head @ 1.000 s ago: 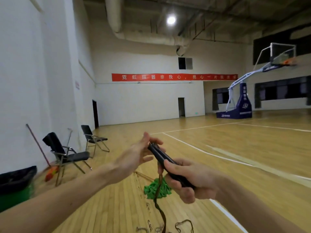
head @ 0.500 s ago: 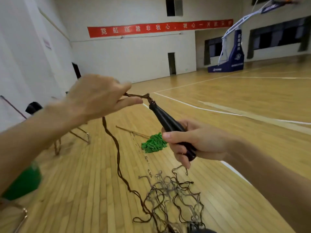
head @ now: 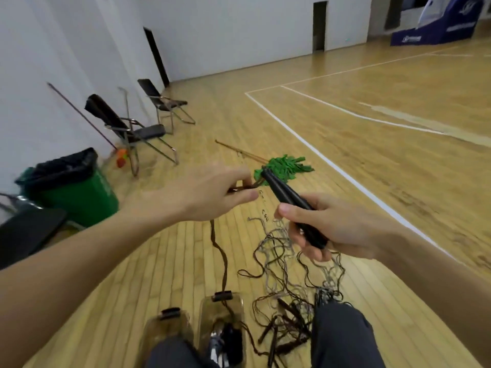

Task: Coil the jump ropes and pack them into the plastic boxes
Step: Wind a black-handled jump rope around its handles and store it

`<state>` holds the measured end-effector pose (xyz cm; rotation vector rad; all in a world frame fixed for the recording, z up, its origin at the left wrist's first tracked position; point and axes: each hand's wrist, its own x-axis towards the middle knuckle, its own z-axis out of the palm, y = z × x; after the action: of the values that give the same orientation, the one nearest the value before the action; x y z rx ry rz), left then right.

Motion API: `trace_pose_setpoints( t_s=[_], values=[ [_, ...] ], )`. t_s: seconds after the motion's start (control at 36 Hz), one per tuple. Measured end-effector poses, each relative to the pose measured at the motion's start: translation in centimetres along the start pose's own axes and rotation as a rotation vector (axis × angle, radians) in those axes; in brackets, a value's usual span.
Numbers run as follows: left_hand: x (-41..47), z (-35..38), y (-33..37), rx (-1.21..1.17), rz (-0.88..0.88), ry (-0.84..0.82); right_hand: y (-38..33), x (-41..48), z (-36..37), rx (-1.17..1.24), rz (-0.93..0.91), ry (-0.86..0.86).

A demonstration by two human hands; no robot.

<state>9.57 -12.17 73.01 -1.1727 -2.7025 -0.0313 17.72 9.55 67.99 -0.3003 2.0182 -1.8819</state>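
Right hand (head: pixel 337 229) grips paired black handles (head: pixel 292 203); left hand (head: pixel 202 197) pinches the brown rope (head: pixel 220 258). Wind even loops under steady tension, clear of the tangled ropes (head: pixel 289 282).

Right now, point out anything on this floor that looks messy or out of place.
A tangled heap of loose jump ropes sprawls uncoiled on the floor beside the plastic boxes. Farther off, a green mop lies flat on the court rather than stored upright.

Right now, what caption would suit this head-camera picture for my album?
Right hand grips black handles while left hand pinches the brown rope, above tangled ropes and plastic boxes.
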Motion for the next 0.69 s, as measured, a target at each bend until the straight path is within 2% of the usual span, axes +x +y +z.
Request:
trace_pose_setpoints(
  t_s=[0.08, 0.25, 0.36, 0.44, 0.58, 0.69],
  values=[
    [-0.1, -1.1, 0.2, 0.038, -0.061, -0.056, 0.4, 1.5, -0.2, 0.022, -0.003, -0.03],
    [-1.2, -3.5, -0.1, 0.248, -0.182, -0.205, 1.8, 3.0, -0.1, 0.027, 0.031, -0.205],
    [-1.3, -3.3, 0.3, 0.238, -0.219, -0.243, 2.6, 2.3, 0.0, -0.041, 0.031, -0.253],
    [-1.6, -1.8, 0.9, 0.04, -0.266, -0.264, 3.1, 1.2, -0.2, -0.068, 0.01, -0.285],
    [-1.4, 2.3, 2.8, -0.649, -0.242, -0.267, 3.9, -0.5, -0.8, 0.016, -0.024, -0.314],
    [-0.9, 5.7, 5.4, -1.005, -0.298, -0.136, 4.0, -1.2, -0.7, 0.088, -0.042, -0.252]
  ],
)
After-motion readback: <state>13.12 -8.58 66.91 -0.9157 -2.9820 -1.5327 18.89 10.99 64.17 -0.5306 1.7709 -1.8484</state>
